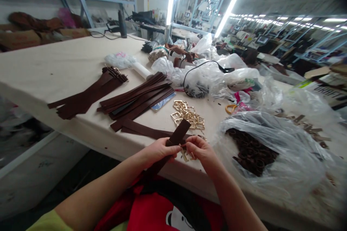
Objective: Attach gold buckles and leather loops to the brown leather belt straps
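A dark brown leather strap [181,132] is gripped in my left hand [158,150], thumb on top, one end pointing up and away while the rest hangs toward my lap. Closed in a pinch, my right hand [200,148] meets the strap at a gold buckle [185,155]; fingers partly cover where the two join. Just beyond my hands lies another strap [146,130] on the table. Behind it is a pile of gold buckles [187,113]. A stack of brown straps [138,95] lies to the left, and straps with buckles on their ends [86,95] lie farther left.
On the right, an open clear plastic bag [292,140] holds small dark brown leather loops [252,151]. Yellow-handled scissors [231,108] lie behind it. Plastic bags [200,79] and a white roll [142,70] crowd the back. The pale table's [27,65] front edge runs close to me.
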`<state>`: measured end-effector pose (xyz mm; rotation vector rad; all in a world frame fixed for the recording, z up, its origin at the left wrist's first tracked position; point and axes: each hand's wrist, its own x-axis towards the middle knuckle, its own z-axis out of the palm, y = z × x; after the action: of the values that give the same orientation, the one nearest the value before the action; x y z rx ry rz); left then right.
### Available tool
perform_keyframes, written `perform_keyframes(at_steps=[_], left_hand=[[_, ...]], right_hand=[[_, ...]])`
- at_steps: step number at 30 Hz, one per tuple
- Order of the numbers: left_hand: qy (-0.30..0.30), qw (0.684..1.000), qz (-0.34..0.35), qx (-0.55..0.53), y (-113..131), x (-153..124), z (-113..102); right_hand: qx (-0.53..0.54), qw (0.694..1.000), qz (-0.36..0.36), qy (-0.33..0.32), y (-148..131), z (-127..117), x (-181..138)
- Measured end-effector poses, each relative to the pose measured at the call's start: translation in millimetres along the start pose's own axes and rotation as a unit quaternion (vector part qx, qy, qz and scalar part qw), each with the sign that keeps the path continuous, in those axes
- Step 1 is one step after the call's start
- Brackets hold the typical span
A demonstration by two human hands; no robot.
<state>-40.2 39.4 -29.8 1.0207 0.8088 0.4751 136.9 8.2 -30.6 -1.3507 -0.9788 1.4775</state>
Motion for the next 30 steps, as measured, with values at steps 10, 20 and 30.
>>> perform_keyframes(at_steps=[10, 20, 30], left_hand=[[0.038, 0.999, -0.005, 0.029, -3.6, -1.3, 12.4], [0.079, 0.991, 0.042, 0.097, -10.4, 3.8, 10.6], [0.037, 0.992, 0.044, 0.115, -9.3, 1.3, 11.4]], right_hand=[[0.351, 0.934, 0.040, -0.061, 14.5, 15.1, -29.5], [0.416, 0.906, 0.068, 0.041, 38.8, 20.5, -30.2], [0.405, 0.912, 0.064, 0.023, 41.1, 25.1, -32.5]])
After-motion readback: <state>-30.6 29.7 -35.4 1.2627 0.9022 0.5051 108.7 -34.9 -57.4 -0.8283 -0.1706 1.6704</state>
